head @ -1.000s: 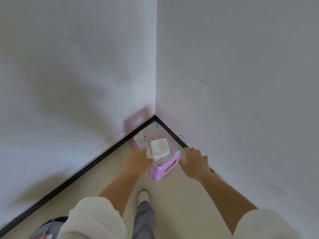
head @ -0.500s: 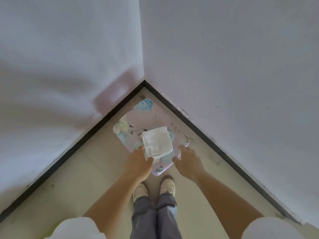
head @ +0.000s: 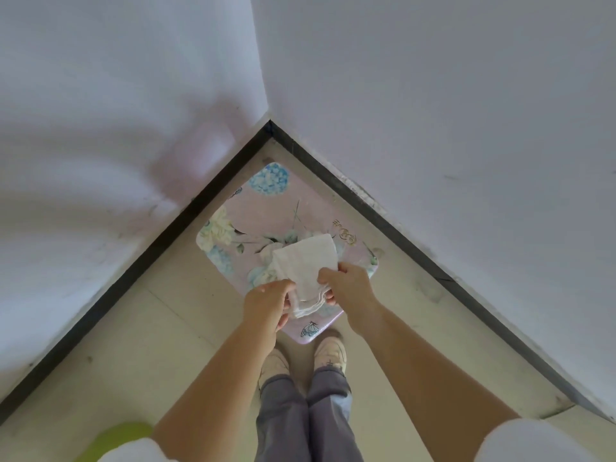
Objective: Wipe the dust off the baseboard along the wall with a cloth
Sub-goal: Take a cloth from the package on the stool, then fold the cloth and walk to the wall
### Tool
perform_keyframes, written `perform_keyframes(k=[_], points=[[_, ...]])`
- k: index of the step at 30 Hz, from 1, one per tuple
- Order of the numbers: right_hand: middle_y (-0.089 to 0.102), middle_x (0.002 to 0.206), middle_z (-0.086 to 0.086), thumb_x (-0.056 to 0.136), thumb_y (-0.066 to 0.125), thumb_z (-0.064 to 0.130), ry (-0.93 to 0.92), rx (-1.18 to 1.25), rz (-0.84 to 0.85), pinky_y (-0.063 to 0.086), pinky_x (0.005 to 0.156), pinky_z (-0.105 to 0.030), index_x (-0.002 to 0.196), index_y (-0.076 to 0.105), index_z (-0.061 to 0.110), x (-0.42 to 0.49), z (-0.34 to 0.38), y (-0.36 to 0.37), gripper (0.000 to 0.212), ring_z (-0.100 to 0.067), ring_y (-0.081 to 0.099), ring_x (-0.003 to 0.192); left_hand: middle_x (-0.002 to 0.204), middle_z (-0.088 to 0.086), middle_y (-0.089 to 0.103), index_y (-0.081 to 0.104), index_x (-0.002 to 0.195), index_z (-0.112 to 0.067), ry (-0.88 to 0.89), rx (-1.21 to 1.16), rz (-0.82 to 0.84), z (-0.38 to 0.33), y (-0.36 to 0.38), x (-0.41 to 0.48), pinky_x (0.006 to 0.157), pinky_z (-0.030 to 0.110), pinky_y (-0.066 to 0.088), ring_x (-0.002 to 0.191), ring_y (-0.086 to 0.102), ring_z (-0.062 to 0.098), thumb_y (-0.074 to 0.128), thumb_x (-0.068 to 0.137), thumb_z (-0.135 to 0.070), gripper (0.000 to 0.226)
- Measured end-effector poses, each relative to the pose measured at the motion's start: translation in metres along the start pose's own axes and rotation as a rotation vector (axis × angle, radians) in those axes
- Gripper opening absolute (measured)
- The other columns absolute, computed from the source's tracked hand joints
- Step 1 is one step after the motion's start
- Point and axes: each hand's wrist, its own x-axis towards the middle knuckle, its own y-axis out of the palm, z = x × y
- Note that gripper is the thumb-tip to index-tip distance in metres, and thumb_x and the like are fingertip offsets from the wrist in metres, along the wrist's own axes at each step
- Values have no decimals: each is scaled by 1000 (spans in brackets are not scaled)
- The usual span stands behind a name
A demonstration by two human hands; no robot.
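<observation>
In the corner where two walls meet, the cloth (head: 305,265) is over the near half of a pink flowered stool (head: 266,208), white and folded, with both hands pinching its near edge. Whether its far end rests on the stool or hangs clear of it, I cannot tell.

The step in hand looks like taking up the cloth; no wiping has begun. The black baseboard (head: 166,241) runs along both walls, well apart from the cloth, and its right stretch shows pale marks on the top edge. The next move likely calls for gathering the cloth into one hand, crouching, and pressing it flat along the strip. The stool stands close to the corner and may block reach there.

The left hand (head: 266,303) curls round the cloth's left corner and the right hand (head: 350,288), back up, grips the right side. Both bare forearms stretch forward and down from white sleeves (head: 533,441). The shoes (head: 330,353) stand on the floor (head: 133,345) just beside the stool's near corner.
</observation>
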Motion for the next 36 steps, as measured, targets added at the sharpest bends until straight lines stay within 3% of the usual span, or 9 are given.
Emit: perform_keyframes(k=[5, 7, 11, 14, 18, 25, 29, 33, 36], points=[[44, 64, -5, 79, 47, -5, 72, 398, 242, 36, 55, -22, 68, 45, 9, -59, 38, -31, 18, -14, 40, 57, 111, 11, 61, 61, 112, -12, -99, -37, 176, -21, -3, -51, 85, 41, 51, 101, 57, 25, 69, 79, -32, 39], [49, 70, -5, 78, 46, -4, 7, 464, 307, 38, 60, -24, 75, 51, 7, -98, 53, -48, 13, -16, 43, 65, 107, 13, 66, 58, 118, -11, -76, -94, 318, -30, -3, -90, 91, 46, 51, 100, 61, 26, 69, 80, -29, 43], [56, 72, -7, 68, 48, 0, -162, 518, 391, 44, 49, -21, 85, 61, 4, -191, 84, -88, 21, -15, 48, 58, 108, 14, 70, 62, 114, -8, -10, -147, 588, -47, 0, -180, 95, 48, 47, 99, 65, 26, 67, 80, -18, 36], [54, 82, -11, 63, 53, 5, -275, 475, 329, 39, 53, -23, 99, 64, 5, -260, 96, -118, 37, -18, 49, 66, 114, 14, 69, 61, 115, -7, 90, -113, 651, -60, -1, -252, 92, 41, 49, 105, 64, 26, 64, 83, -7, 32], [49, 79, -8, 59, 58, 8, -372, 508, 182, 28, 51, -23, 99, 61, 8, -351, 89, -151, 40, -14, 41, 62, 106, 18, 70, 62, 112, 0, 283, 139, 726, -73, -11, -344, 80, 33, 57, 93, 66, 28, 63, 84, -1, 28], [45, 63, -2, 78, 52, 5, -435, 630, 19, 30, 45, -18, 86, 55, 6, -478, 12, -192, 8, -10, 41, 48, 102, 14, 73, 67, 108, -13, 603, 721, 884, -52, -10, -467, 77, 34, 59, 89, 70, 27, 68, 86, -10, 23], [47, 58, -1, 85, 42, -3, -479, 852, -69, 29, 45, -20, 91, 66, 9, -531, -56, -214, 28, -11, 43, 46, 103, 13, 73, 65, 114, -13, 613, 944, 1021, 0, 19, -511, 76, 33, 58, 92, 69, 26, 66, 87, -8, 27], [50, 65, 0, 84, 55, 11, -526, 1018, -196, 29, 48, -19, 90, 68, 14, -573, -138, -234, 15, -9, 43, 52, 92, 4, 73, 67, 111, -14, 599, 1220, 1183, 87, 60, -548, 67, 27, 55, 82, 69, 16, 64, 89, -8, 24], [53, 70, -1, 85, 52, 4, -537, 1111, -338, 32, 47, -19, 103, 69, 13, -607, -208, -254, 26, -9, 41, 55, 101, 9, 71, 66, 113, -12, 577, 1362, 1284, 160, 95, -575, 72, 29, 55, 87, 68, 18, 62, 90, -8, 24]])
